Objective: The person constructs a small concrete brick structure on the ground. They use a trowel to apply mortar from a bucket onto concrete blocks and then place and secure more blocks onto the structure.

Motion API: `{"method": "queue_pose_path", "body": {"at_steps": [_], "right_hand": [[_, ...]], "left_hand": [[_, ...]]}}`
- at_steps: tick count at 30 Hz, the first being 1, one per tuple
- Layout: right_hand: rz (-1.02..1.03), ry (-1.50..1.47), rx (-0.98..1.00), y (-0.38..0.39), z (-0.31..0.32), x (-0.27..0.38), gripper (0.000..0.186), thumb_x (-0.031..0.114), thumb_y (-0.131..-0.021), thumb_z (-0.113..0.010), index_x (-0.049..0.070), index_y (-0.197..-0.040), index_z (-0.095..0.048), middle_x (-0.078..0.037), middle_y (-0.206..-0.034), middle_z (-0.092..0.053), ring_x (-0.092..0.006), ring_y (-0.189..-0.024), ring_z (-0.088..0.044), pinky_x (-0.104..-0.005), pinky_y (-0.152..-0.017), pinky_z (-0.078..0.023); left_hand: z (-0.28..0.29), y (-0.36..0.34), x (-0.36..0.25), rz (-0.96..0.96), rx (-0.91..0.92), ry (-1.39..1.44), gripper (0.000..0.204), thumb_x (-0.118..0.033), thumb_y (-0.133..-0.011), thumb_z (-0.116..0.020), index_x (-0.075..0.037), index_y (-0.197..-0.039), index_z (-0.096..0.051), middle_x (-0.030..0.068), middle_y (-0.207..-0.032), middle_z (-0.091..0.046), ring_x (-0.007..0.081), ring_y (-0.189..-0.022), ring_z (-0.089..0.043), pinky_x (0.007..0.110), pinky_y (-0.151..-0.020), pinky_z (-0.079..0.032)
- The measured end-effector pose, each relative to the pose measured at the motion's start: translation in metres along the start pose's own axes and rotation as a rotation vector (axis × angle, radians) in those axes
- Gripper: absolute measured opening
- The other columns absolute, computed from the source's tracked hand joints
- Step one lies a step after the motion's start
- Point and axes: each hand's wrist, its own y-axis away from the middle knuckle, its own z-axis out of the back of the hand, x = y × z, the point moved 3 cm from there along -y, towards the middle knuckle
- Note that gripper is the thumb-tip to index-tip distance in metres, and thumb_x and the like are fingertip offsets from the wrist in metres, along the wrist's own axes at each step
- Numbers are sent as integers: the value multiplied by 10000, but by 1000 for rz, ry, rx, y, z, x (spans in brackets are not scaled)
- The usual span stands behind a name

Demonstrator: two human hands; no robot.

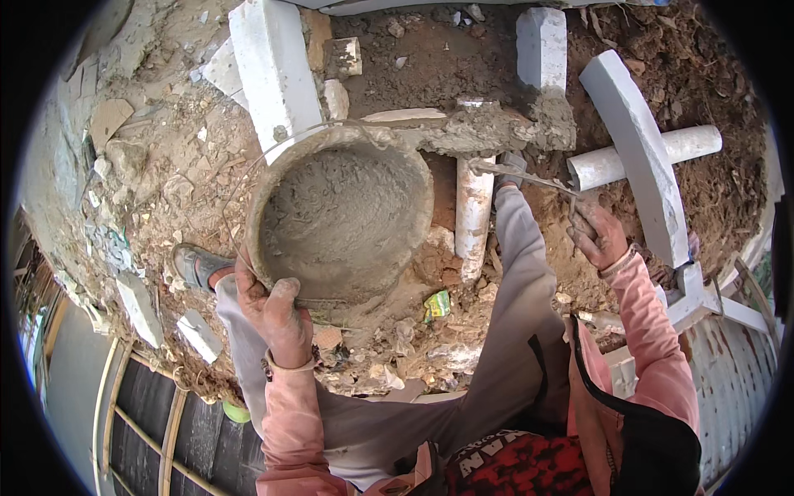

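Note:
My left hand grips the near rim of a round bucket, its thumb over the edge. Grey wet mortar lies inside, with a shallow hollow toward the near side. Over on the right, my right hand is closed on the handle of a trowel. The blade shows nearly edge-on and points left, above a white pipe. Just beyond the blade runs a low ledge spread with mortar. Both hands have dried mortar on them.
White blocks stand at the far left and far right. Another long block lies across a pipe. My feet straddle rubble and soil, with a green wrapper between them. Corrugated sheet lies at the near right.

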Motion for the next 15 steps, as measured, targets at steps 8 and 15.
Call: {"method": "queue_pose_path", "body": {"at_steps": [8, 15], "right_hand": [[91, 319, 209, -143, -64, 215, 450, 110, -863, -572, -83, -1247, -441, -201, -921, -563, -326, -733, -653, -398, -590, -547], [213, 329, 589, -115, -96, 234, 343, 40, -847, -498, -160, -1125, -481, -268, -835, -594, -311, -632, -677, -378, -490, -543]], "left_hand": [[3, 11, 3, -67, 0, -47, 656, 88, -732, -477, 56, -1385, -421, 124, -1344, -514, 214, -1241, -499, 337, -1075, -357], [12, 8, -2, -93, 44, 17, 682, 60, -715, -490, 64, -1393, -415, 142, -1382, -487, 218, -1275, -474, 351, -1100, -331]]}}
